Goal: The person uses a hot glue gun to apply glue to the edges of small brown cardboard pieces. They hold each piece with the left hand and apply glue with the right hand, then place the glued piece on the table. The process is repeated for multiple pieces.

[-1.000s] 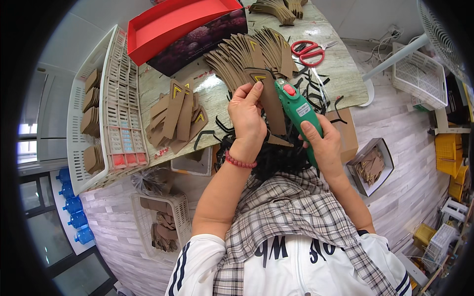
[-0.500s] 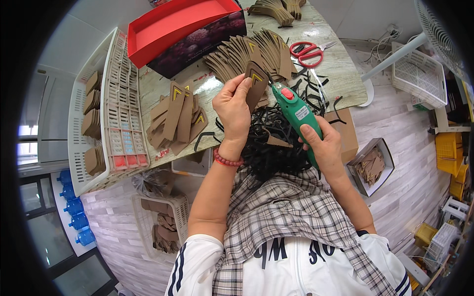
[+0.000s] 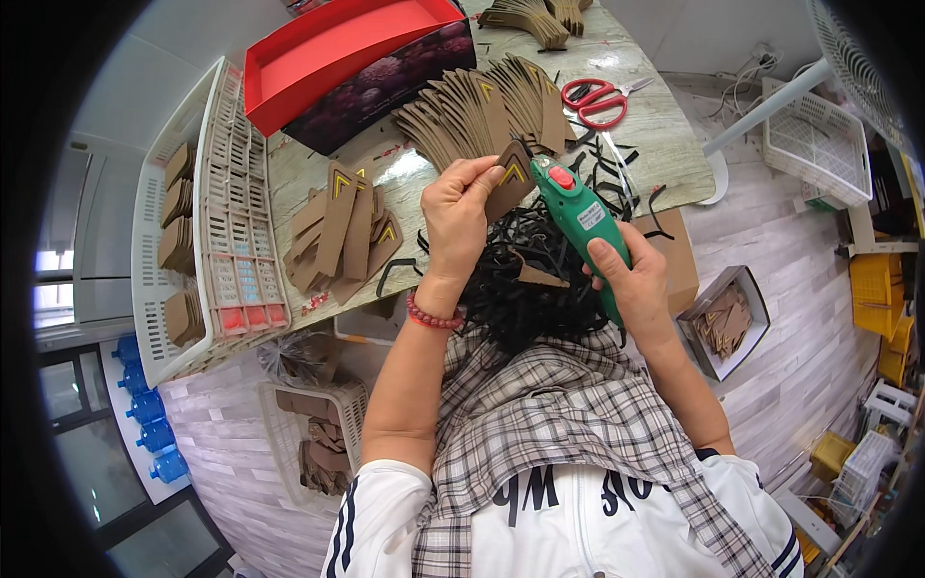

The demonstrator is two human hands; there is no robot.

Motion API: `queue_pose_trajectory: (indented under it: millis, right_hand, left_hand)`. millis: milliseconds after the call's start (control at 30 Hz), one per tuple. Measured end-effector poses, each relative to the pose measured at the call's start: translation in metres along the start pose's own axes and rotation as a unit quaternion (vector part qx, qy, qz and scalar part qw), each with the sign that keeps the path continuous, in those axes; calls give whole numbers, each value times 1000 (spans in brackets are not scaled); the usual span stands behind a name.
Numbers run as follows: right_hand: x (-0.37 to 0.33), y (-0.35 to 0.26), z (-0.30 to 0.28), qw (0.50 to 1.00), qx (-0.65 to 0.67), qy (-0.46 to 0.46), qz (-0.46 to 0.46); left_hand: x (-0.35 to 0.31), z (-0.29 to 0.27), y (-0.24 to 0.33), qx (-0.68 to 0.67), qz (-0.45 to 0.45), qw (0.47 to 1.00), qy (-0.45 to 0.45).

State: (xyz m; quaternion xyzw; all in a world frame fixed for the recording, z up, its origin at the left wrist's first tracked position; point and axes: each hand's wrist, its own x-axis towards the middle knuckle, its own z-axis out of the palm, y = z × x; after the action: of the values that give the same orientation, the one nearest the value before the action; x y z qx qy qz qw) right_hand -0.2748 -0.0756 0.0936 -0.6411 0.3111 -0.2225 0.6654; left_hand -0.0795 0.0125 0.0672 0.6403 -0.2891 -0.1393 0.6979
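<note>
My left hand [image 3: 457,216] pinches a brown strap-shaped piece [image 3: 505,197] with a yellow chevron near its rounded tip. The fingers of my right hand [image 3: 631,281] are wrapped round a green electric cutter [image 3: 581,214] with a red button. The cutter's dark nose is right beside the piece's tip; whether they touch I cannot tell. Below both hands lies a tangled heap of black strips [image 3: 525,313], partly over the checked apron [image 3: 540,414]. Beyond the hands, similar brown pieces stand in fanned stacks [image 3: 438,120]. Several more lie in a loose pile [image 3: 332,241] to the left.
Red-handled scissors [image 3: 599,104] lie on the table [image 3: 665,154] at the right. A red-lined box [image 3: 352,53] sits at the back left, near a white crate [image 3: 207,231] holding brown pieces. A fan [image 3: 858,67] stands right; a bin of scraps [image 3: 725,323] is on the floor.
My left hand has turned the brown piece, so its tip now leans further right and sits slightly lower. The cutter has stayed nearly in place.
</note>
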Motion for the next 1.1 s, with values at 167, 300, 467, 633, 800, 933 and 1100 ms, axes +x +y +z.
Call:
queue_pose_trajectory:
  millis: [167,300,467,633,800,933,1100]
  right_hand:
    - [1,2,-1,1000,9,6,-5]
    - [1,0,-4,1000,4,-9,2]
    - [1,2,-5,1000,-8,-20,3]
    - [2,4,0,999,0,-37,3]
    - [2,2,4,998,-6,-57,0]
    - [3,6,8,998,5,-66,-5]
    - [4,4,12,997,4,-77,-10]
  left_hand:
    - [5,-9,5,44,19,997,-56]
    - [16,-22,12,97,43,989,-107]
    - [33,-38,31,207,106,959,-160]
    - [45,-50,48,310,162,916,-198]
    - [48,-60,56,354,170,894,-217]
    - [47,-64,60,357,175,890,-223]
    - [47,-73,58,369,166,887,-223]
